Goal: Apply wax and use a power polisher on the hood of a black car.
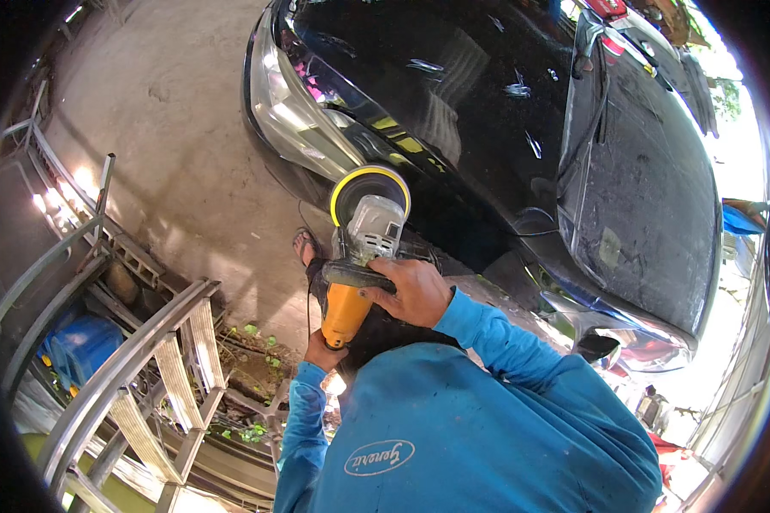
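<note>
A rotary polisher (348,308) with an orange body, a grey gear head and a round yellow-edged pad (341,185) is in both hands. My right hand (417,292) is closed on its black loop handle at the middle. My left hand (323,351) holds the rear end of the orange body, its fingers partly hidden. The pad lies by the rear corner of the headlight (298,115) of a black car (468,186); whether it touches the car cannot be told. Pale swirled streaks (446,109) and small whitish smears (518,90) show on the hood.
A metal ladder (128,359) stands at the lower left, near a blue plastic container (83,349) and metal framing. Concrete floor (167,128) lies left of the car. A thin cord hangs beside the polisher. Cloths and a red item (606,8) rest near the windshield (641,186).
</note>
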`<state>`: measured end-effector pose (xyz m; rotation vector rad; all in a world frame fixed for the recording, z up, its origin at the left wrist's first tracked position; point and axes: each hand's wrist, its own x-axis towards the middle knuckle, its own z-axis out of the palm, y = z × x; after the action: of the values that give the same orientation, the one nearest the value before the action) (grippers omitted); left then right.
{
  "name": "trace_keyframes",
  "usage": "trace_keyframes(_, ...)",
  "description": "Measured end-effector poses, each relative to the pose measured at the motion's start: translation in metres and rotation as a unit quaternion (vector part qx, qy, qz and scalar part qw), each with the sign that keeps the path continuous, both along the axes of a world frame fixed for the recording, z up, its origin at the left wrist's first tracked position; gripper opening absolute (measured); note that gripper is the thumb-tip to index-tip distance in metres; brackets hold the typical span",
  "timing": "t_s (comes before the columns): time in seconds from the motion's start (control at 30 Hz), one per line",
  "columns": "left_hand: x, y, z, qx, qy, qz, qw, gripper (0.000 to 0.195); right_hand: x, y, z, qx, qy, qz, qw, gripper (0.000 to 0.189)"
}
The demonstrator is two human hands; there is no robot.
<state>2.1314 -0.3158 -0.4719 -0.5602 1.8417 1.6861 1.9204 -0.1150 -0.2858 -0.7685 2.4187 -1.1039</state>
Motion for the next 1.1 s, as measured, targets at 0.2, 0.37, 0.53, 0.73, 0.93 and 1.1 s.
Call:
trace_keyframes(0.2, -0.009, 0.008, 0.030, -0.021, 0.006, -0.149, 0.989, 0.050, 0.043, 0.040, 0.010, 0.046, -0.080, -0.055, 0.994, 0.036)
trace_keyframes(0.37, 0.015, 0.024, 0.014, 0.052, 0.065, -0.132, 0.988, 0.045, 0.068, 0.061, 0.009, 0.032, -0.050, -0.091, 0.994, 0.036)
trace_keyframes(0.53, 0.037, 0.017, -0.004, -0.017, 0.040, -0.070, 0.997, 0.046, 0.056, 0.047, 0.003, 0.017, -0.045, -0.064, 0.997, 0.036)
trace_keyframes(0.73, 0.012, -0.003, 0.027, -0.024, 0.048, -0.040, 0.998, 0.044, 0.023, 0.013, 0.002, -0.003, -0.033, -0.033, 0.999, 0.039)
trace_keyframes(0.93, -0.017, -0.017, 0.039, -0.020, 0.022, -0.014, 0.999, 0.044, -0.019, -0.013, 0.020, 0.021, -0.034, -0.033, 0.999, 0.037)
trace_keyframes(1.1, -0.059, -0.026, 0.085, -0.051, -0.005, 0.001, 0.999, 0.046, -0.063, -0.032, 0.031, 0.024, -0.030, 0.009, 0.999, 0.037)
